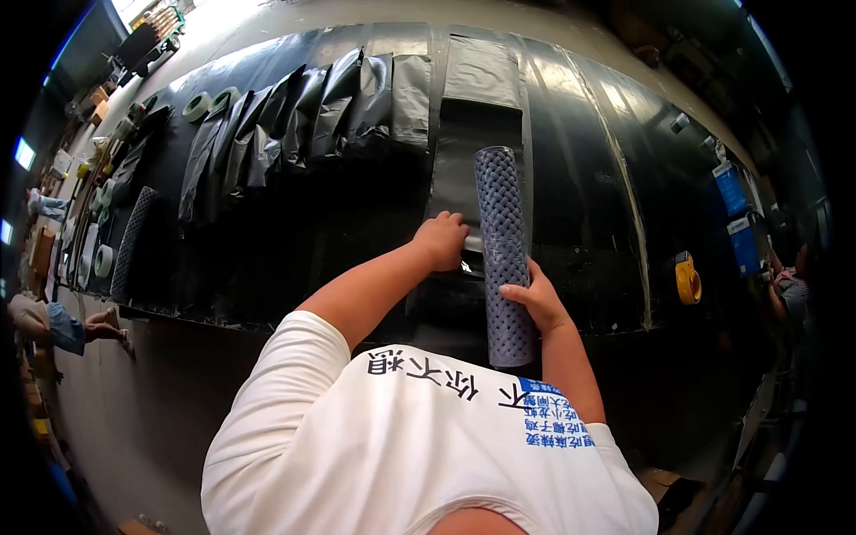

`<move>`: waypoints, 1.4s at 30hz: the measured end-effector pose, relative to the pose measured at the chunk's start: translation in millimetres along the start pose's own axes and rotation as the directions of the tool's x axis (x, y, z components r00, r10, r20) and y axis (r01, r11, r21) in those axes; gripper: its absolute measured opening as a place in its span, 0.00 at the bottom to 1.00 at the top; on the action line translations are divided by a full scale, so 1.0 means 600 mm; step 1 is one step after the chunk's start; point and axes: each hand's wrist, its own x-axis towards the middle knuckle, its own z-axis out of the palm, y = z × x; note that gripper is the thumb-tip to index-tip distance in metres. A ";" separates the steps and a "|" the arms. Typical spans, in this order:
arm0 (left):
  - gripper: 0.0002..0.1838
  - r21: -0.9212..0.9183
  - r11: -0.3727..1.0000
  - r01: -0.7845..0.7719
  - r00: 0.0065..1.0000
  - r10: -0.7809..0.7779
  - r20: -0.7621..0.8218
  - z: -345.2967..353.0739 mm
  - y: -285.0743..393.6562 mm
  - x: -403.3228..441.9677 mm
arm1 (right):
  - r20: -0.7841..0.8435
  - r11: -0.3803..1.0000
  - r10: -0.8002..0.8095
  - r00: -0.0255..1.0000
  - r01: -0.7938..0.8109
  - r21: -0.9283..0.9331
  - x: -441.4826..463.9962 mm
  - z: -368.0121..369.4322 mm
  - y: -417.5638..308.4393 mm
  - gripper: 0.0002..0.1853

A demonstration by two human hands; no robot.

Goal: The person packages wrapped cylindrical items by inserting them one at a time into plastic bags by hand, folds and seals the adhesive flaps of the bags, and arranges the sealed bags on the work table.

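My right hand (540, 300) is wrapped around the lower part of a blue-grey rolled mat (505, 223) with a woven-looking pattern and a shiny clear wrap. The roll lies lengthwise, its near end close to my shirt. Just left of it, my left hand (443, 241) has its fingers curled on the near edge of a black plastic bag (456, 178). This bag is long and flat, stretching away from me on the dark table, partly beneath the roll. The roll covers some of the bag's right side, and my left fingertips are partly hidden.
Several black bags (332, 102) lie in an overlapping row at the table's far left. Tape rolls (198, 105) and another rolled mat (134, 242) are further left. A yellow tape dispenser (687, 278) and blue boxes (742, 241) stand right. Other people are at both sides.
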 end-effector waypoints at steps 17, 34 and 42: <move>0.13 -0.687 0.710 0.158 0.930 -0.340 -0.137 0.036 -0.074 0.088 | -0.065 0.618 0.106 0.992 -0.117 -0.778 -0.166 0.000 -0.019 0.54; 0.19 -0.691 0.702 0.172 0.935 -0.337 -0.109 0.055 0.064 -0.060 | 0.097 1.000 -0.002 0.995 0.001 0.012 -0.080 -0.027 0.028 0.27; 0.18 -0.689 0.690 0.222 0.933 -0.355 -0.054 0.093 0.084 -0.102 | 0.035 0.966 -0.118 0.992 0.123 -0.226 0.012 0.022 0.030 0.36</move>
